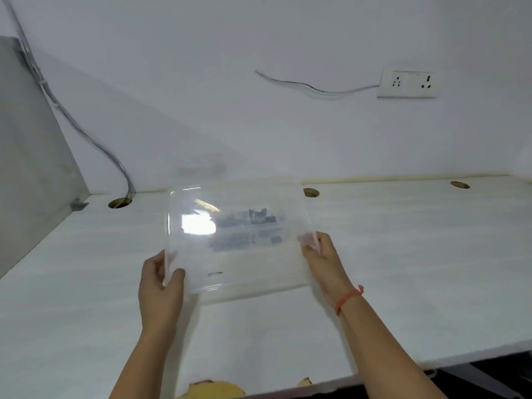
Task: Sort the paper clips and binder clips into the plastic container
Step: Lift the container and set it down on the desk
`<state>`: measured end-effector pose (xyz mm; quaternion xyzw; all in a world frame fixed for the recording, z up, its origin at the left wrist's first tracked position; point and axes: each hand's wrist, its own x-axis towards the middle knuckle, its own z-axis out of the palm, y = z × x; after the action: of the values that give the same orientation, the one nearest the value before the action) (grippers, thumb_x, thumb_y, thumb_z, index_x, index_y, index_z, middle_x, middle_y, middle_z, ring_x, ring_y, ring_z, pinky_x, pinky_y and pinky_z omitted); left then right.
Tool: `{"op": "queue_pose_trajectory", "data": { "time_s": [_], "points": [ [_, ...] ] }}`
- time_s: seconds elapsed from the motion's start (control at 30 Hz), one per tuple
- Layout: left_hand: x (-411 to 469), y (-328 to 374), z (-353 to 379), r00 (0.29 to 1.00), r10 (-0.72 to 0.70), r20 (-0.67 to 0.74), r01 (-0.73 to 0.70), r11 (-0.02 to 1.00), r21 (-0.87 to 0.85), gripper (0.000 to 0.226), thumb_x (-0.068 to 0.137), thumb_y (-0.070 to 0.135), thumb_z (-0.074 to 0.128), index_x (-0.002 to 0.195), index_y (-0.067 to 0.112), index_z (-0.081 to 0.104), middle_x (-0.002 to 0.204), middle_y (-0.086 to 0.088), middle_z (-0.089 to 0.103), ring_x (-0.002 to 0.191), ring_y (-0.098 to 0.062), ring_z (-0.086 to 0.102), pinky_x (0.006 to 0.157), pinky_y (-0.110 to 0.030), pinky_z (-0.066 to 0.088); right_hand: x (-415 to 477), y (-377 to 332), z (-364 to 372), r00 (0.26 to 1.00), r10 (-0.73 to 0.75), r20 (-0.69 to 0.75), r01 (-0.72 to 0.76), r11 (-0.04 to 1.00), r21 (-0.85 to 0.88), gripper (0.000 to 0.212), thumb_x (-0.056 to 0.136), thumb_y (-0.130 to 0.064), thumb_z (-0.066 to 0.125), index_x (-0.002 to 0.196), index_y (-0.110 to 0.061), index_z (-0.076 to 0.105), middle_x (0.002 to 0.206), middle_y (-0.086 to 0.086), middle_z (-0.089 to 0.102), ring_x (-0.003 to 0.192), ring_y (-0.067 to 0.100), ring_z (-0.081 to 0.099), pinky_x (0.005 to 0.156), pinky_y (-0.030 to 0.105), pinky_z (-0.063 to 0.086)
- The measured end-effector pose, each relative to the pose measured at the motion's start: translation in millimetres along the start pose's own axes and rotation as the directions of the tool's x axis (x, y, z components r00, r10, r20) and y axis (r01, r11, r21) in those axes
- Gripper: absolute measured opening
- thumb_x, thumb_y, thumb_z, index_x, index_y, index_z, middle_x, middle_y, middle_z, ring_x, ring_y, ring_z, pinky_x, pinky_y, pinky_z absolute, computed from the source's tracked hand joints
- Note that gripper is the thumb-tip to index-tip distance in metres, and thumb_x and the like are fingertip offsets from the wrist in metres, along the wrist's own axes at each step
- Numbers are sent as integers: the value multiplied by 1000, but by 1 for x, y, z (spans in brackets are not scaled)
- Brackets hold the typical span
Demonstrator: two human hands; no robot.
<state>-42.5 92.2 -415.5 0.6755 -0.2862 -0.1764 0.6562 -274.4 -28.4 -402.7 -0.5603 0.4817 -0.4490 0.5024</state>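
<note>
A clear plastic container (201,280) is held over the white desk (403,269) at the middle of the view. Through its clear plastic shows a blurred heap of dark binder clips (247,228); I cannot tell whether they lie in it or beneath it. One small paper clip (215,273) shows near its front edge. My left hand (161,283) grips the container's left front edge. My right hand (322,260) grips its right edge, and a red thread sits on that wrist.
The desk has three round cable holes (119,202) along its back edge, one with a grey cable rising up the wall. A grey partition (34,156) closes the left side. A white socket plate (408,83) hangs on the wall. Yellow chipped spots mark the desk's front edge.
</note>
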Motion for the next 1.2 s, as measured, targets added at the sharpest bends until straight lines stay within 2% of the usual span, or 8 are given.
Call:
{"op": "queue_pose_trajectory", "data": {
  "time_s": [0.17,0.3,0.47,0.63,0.73,0.83,1.0,1.2],
  "points": [
    [58,9,19,999,10,45,-11,1000,24,46,92,13,46,136,26,39,115,11,51,98,-12,50,85,-31,38,62,-16,33,1000,-9,9,9,1000,-26,36,97,-20,43,133,-19,40,127,-13,41,116,7,40,94,23,32],
    [91,6,34,999,-40,33,37,996,82,39,97,14,36,135,17,38,113,4,48,97,-20,47,83,-32,37,88,-15,48,999,43,6,-43,999,-26,33,97,-20,44,130,-19,43,120,-8,46,105,10,45,85,24,34],
    [101,-2,39,998,-18,-59,30,977,211,30,93,6,36,121,6,45,104,-6,54,88,-27,49,74,-34,38,93,-10,52,999,-4,-42,2,999,-50,16,94,-17,47,109,-21,48,101,-3,53,84,10,50,66,19,40],
    [71,2,29,986,85,-146,-25,928,371,25,93,6,40,115,-1,51,94,-20,64,76,-29,49,69,-34,36,64,-10,39,998,-29,-51,24,995,-100,12,94,-19,47,105,-23,49,94,-8,53,79,4,49,66,19,40],
    [43,7,19,975,133,-178,-45,902,429,24,93,10,44,109,0,59,83,-12,65,72,-26,50,68,-31,33,34,-8,24,995,-40,-87,33,996,-82,13,93,-18,49,105,-22,52,100,-4,56,82,7,51,69,22,41],
    [13,14,7,965,153,-214,-37,885,464,23,91,17,49,101,4,66,91,-10,71,73,-22,50,69,-29,33,2,-4,10,994,-29,-107,24,999,-47,18,93,-20,49,111,-21,53,114,-3,55,99,10,53,77,23,40],
    [-25,22,-8,962,174,-211,-28,830,558,24,89,20,52,94,6,71,88,-10,74,82,-31,63,69,-30,36,-41,2,-11,990,-31,-135,19,996,-92,15,94,-18,49,104,-28,53,110,-3,45,90,1,49,76,19,38],
    [-32,20,-15,972,199,-123,-72,755,652,27,86,11,51,63,1,63,55,-12,61,49,-25,48,50,-30,38,-60,12,-20,986,27,-162,-66,969,-239,26,84,-30,53,106,-18,60,116,5,49,106,24,55,93,44,51]
  ]
}}
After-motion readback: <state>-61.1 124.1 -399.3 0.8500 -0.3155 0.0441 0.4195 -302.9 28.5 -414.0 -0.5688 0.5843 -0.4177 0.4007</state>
